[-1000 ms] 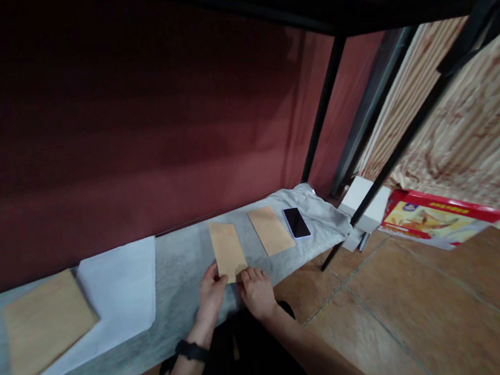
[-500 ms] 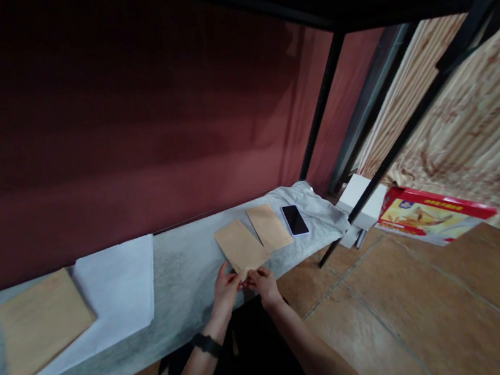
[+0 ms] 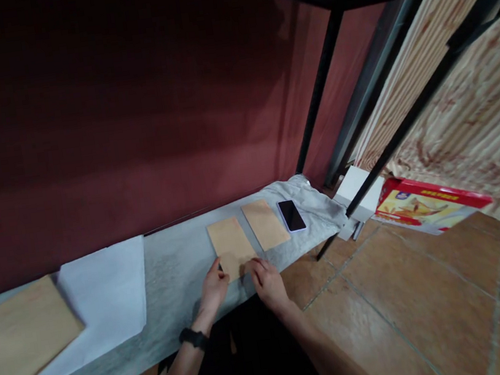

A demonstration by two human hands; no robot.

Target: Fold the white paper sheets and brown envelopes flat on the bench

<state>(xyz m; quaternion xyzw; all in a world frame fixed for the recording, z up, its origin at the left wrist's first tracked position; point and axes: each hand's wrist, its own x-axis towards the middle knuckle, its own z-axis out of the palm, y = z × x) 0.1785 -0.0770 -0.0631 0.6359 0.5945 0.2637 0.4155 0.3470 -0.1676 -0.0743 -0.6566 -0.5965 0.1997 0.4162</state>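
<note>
A brown paper envelope point(image 3: 230, 243) lies almost flat on the bench, its near edge toward me. My left hand point(image 3: 214, 284), with a black band on the wrist, is closed at the envelope's near left corner. At the near right corner, my right hand point(image 3: 266, 279) has curled fingers closed on the paper; its fingertips are partly hidden. Beside this envelope, to the right, rests a second brown envelope point(image 3: 265, 224). A phone point(image 3: 292, 215) with a dark screen and pale case sits just beyond that one.
The narrow bench point(image 3: 174, 279) has a grey cover. At its left are white paper sheets point(image 3: 110, 288) and a larger brown envelope point(image 3: 26, 337). A black metal leg point(image 3: 320, 94) rises at the back. A white box point(image 3: 357, 194) and a red-yellow carton point(image 3: 429, 205) stand on the right.
My hands have moved apart from the middle of the envelope's near edge to its two corners. The envelope has turned straighter and lies flatter. The view has shifted slightly.
</note>
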